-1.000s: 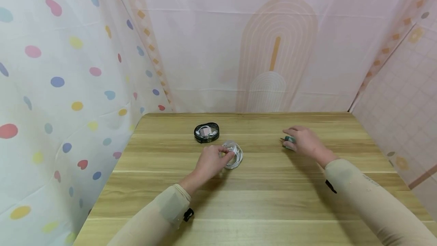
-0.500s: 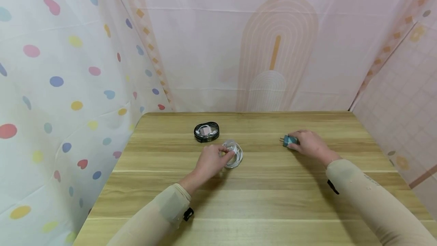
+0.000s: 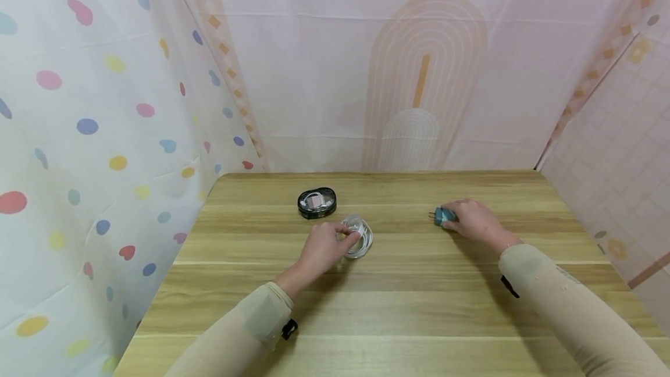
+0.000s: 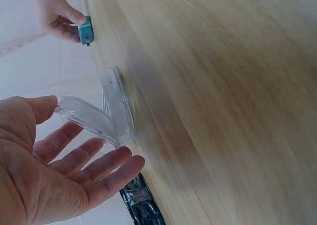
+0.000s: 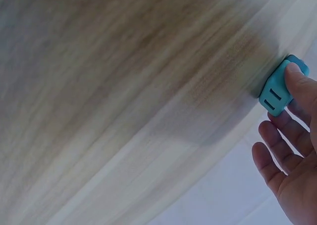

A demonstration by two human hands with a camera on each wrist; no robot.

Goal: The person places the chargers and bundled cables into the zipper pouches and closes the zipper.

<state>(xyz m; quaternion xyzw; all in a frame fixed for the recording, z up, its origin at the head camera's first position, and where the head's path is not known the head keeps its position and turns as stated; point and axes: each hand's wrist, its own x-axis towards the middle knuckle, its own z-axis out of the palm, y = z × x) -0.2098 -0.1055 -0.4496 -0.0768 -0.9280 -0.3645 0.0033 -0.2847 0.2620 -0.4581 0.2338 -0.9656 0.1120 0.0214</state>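
Beige sleeves (image 3: 235,330) are extended over the near edge of the wooden desk (image 3: 392,307). Left of the desk's centre line, the raised lid of a clear case (image 4: 119,103) is pinched at its edge by the thumb and fingers of the left hand (image 3: 321,246); a coiled white cable (image 3: 368,243) is seen at the case. Slightly farther back, toward the right edge, a teal plug adapter (image 3: 442,216) is gripped between the thumb and fingers of the right hand (image 3: 477,223), its prongs pointed at the left edge. Nearer the far edge, left of centre, a black-rimmed case (image 3: 317,213) is set down, with a white cord and pale block enclosed. Beyond the far edge, a patterned curtain (image 3: 314,74) is hung.
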